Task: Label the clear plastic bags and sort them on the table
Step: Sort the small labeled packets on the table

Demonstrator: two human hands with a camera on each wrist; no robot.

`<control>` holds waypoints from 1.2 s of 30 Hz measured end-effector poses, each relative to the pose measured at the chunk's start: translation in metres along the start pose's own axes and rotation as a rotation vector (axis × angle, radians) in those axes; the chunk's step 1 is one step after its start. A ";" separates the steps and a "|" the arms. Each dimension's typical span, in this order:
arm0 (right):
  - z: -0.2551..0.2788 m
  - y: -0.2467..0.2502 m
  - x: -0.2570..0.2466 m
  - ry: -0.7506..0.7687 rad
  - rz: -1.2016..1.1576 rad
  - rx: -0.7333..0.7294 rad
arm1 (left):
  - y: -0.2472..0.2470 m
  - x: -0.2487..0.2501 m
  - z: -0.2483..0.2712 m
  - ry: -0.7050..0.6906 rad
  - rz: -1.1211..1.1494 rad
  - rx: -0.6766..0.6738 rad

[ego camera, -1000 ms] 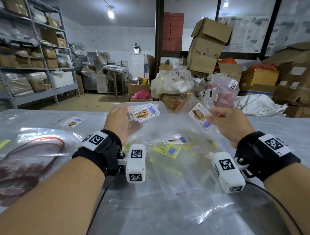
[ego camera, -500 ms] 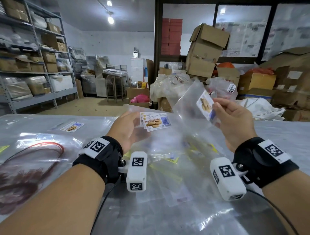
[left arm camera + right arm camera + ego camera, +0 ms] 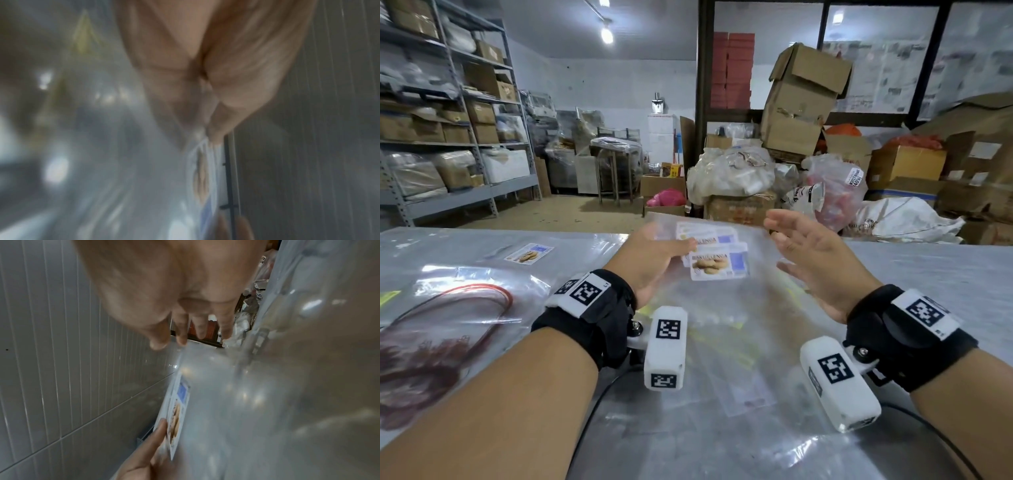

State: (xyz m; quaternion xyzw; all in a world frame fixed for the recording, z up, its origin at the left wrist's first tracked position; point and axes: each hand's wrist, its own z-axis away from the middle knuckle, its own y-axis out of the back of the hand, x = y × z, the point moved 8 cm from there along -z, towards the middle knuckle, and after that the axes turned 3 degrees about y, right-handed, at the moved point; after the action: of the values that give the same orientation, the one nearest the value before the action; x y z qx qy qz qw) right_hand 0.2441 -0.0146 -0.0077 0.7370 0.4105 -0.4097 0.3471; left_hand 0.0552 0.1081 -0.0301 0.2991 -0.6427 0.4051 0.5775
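- The lone labelled bag (image 3: 529, 253) lies flat on the table (image 3: 928, 274) at far left, well apart from both hands.
- The left hand (image 3: 650, 260) pinches a fanned stack of labelled bags (image 3: 717, 255) by its left edge, thumb on top, held above the table.
- Risk, as I judge it: the slick stack could slide out of that one-sided pinch and scatter over the loose bags (image 3: 722, 359) below, mixing sorted with unsorted.
- The right hand (image 3: 815, 260) hovers just beside the stack, palm inward, fingers spread and relaxed, holding nothing.
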 end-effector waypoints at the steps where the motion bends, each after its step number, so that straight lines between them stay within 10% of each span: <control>1: 0.000 0.005 0.002 -0.022 0.030 0.052 | 0.007 0.003 -0.002 -0.003 0.040 0.042; 10: 0.014 -0.012 0.034 -0.349 0.658 -0.335 | 0.051 0.001 -0.010 0.007 0.184 0.340; 27: -0.003 0.059 0.009 -0.074 0.048 0.506 | 0.053 -0.002 -0.008 0.005 0.156 0.401; 36: -0.002 0.004 0.007 -0.026 0.257 -0.078 | 0.007 -0.001 0.001 0.043 0.092 0.060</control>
State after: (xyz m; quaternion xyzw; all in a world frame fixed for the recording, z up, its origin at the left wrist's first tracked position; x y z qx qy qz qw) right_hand 0.2502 -0.0119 -0.0120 0.7642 0.3238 -0.3550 0.4302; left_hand 0.0484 0.1105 -0.0324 0.2777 -0.6307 0.4564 0.5629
